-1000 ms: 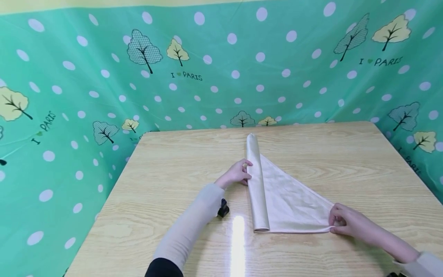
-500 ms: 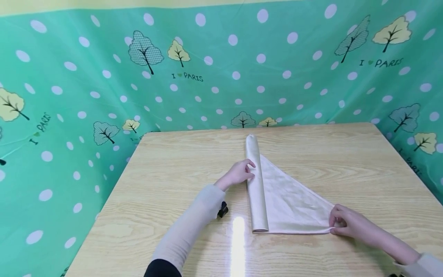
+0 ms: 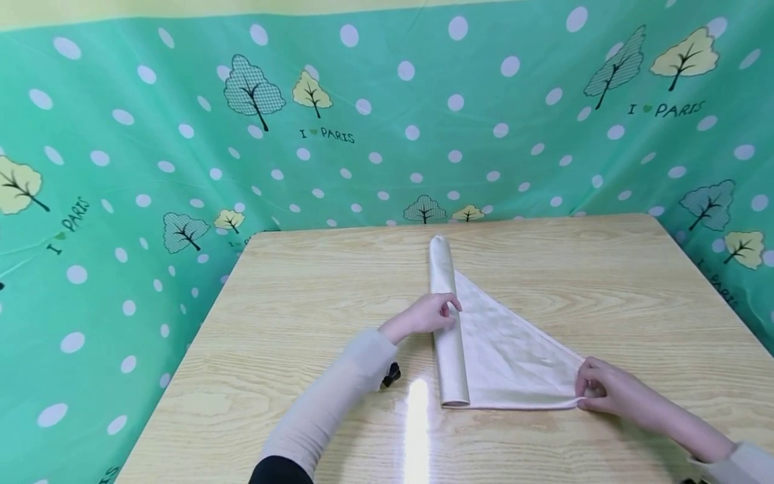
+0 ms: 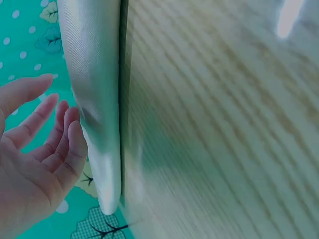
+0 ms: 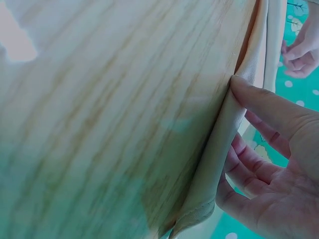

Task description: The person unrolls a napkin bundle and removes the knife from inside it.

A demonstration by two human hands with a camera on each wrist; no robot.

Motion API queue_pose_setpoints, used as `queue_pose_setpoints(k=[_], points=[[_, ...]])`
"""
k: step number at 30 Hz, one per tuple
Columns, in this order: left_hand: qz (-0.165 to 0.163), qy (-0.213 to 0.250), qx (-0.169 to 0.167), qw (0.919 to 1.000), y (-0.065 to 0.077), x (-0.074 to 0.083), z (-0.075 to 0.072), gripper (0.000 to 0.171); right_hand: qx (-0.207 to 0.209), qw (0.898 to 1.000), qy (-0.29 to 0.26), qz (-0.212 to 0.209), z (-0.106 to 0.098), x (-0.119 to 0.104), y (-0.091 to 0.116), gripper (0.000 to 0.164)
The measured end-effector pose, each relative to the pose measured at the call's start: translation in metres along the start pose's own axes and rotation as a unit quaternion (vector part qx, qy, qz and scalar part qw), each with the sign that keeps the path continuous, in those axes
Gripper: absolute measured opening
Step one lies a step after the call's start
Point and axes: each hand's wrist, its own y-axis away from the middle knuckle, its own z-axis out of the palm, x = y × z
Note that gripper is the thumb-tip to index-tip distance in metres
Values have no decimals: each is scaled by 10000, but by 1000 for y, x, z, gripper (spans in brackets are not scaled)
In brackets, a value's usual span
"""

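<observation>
A pale cream cloth lies on the wooden table, its left side rolled into a long tube (image 3: 450,366) and its flat part (image 3: 508,356) tapering to a corner at the right. Over the middle of the tube is my left hand (image 3: 426,314), palm down. In the left wrist view its fingers (image 4: 62,137) are loosely bent beside the tube, pinching nothing. My right hand (image 3: 617,390) grips the cloth's right corner. From the right wrist view, the thumb (image 5: 264,102) presses the cloth's edge (image 5: 212,154) and the other fingers bend behind it.
The wooden table (image 3: 290,296) carries a bright light reflection in front of the cloth. Behind and to the left hangs a green dotted curtain (image 3: 338,175) with printed trees. A small black device (image 3: 392,374) sits under the left wrist.
My left hand has come off its hold at the tube's left side, moving right over the tube and a little nearer. The right hand and the cloth have barely moved.
</observation>
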Motion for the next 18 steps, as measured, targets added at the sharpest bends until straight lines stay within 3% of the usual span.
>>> queue_pose_setpoints(k=[6,18], points=[[47,-6,-231,9997,1,-2,5,24,-125,9996,-7,239,-1,-1,-1,21],[140,-908,-590,9940,0,-2,8,26,88,9999,54,-23,1,2,0,22]])
